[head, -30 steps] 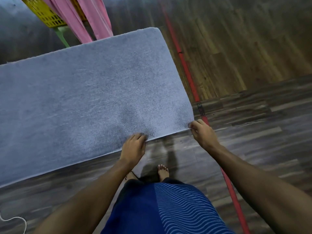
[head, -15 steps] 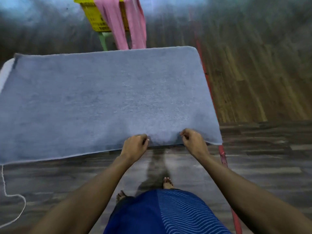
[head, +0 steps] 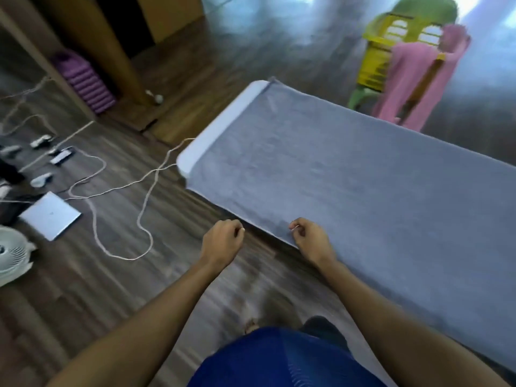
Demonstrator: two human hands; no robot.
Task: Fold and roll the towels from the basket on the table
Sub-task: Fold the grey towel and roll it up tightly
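Plainly you were early in the job. One grey towel (head: 349, 185) lay spread flat along the bench (head: 223, 124), covering nearly all of it, so that only a pale strip of the bench showed at the far left end. No fold or roll showed in it, so all of that towel's folding and rolling was left to do.

Your left hand (head: 222, 243) hung just off the towel's near edge, over the floor (head: 83, 289), its fingers curled with nothing visible in them. Your right hand (head: 312, 240) sat on the near hem, fingers curled too; whether it pinched the cloth I cannot tell through the blur. The two hands were near each other but apart.

More work waited beyond the bench. A pink towel (head: 410, 82) hung over the rim of the yellow basket (head: 374, 62), which stood on a green chair (head: 360, 97) at the far side. What else the basket held was hidden.

To your left the floor carried a looping white cable (head: 145, 213), a flat white slab (head: 50, 216), a small fan (head: 11, 252) and a purple ribbed stack (head: 83, 79). None of these touched the towel. The cable ran close to the bench's left end, and I judge it the one thing you might have caught with a foot while stepping that way.
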